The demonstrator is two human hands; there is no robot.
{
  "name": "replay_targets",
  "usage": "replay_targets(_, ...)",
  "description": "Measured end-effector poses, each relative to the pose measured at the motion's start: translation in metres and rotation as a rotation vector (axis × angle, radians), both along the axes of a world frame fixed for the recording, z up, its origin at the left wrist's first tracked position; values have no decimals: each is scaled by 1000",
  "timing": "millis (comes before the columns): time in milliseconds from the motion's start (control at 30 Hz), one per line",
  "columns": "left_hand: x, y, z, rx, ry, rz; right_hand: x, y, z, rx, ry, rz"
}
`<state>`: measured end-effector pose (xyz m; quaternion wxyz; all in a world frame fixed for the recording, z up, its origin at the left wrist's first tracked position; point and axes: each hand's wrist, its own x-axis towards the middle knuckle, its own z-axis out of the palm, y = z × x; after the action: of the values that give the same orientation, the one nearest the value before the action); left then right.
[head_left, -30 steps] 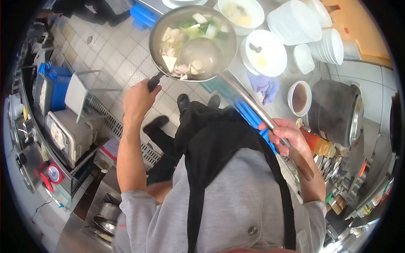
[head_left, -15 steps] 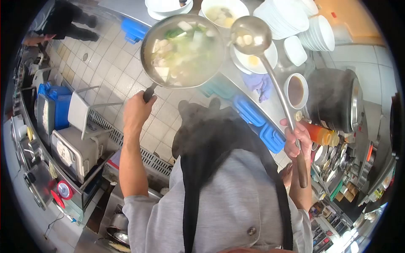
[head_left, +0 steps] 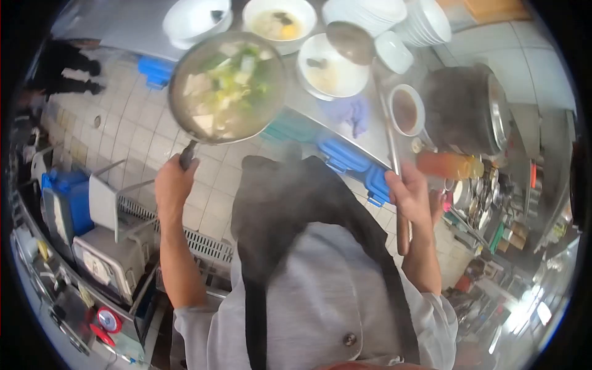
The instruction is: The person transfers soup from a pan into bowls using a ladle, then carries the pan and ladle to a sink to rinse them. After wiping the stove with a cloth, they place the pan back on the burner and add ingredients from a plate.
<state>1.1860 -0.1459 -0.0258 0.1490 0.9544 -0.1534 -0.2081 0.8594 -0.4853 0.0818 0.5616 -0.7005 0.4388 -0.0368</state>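
My left hand [head_left: 174,188] is closed round the dark handle of a steaming pan [head_left: 213,137], which holds greens [head_left: 243,77], white chunks and broth. My right hand [head_left: 412,192] grips the long handle of a metal ladle [head_left: 350,43]. The ladle's bowl is above the far rim of a white bowl [head_left: 336,89] with pale food in it. A second white bowl [head_left: 254,31] holds broth and a yolk-like yellow piece. Further left stands a third white bowl [head_left: 185,24] with something dark in it.
Stacked white bowls [head_left: 425,21] stand at the back right. Nearby are a bowl of brown sauce [head_left: 405,111], a large dark pot [head_left: 462,111], orange bottles [head_left: 441,165] and a purple cloth [head_left: 353,115]. Blue containers [head_left: 345,155] sit below the counter edge. Another person [head_left: 65,61] stands far left.
The view has shifted, so the pan, bowls and hands appear further left. The ladle's bowl has moved off the nearer white bowl's middle to its far side, and now looks empty of pale pieces.
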Motion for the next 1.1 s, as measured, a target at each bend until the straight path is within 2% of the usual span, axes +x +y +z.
replay_targets(133, 0, 2, 7, 17, 11, 18, 21, 8, 14, 180, -147, 105)
replay_targets(233, 3, 5, 3, -13, 40, 25, 51, 21, 17, 233, -74, 235)
replay_targets(567, 3, 5, 6, 60, 84, 48, 143, 57, -19, 185, -39, 483)
replay_targets(800, 5, 8, 4, 66, 94, 36, 155, 68, -26, 305, 20, 508)
replay_targets(867, 6, 9, 3, 61, 89, 25, 152, 61, -28, 542, -80, 420)
replay_targets(1100, 8, 11, 3, 44, 112, 16, 137, 53, -4, 724, -121, 270)
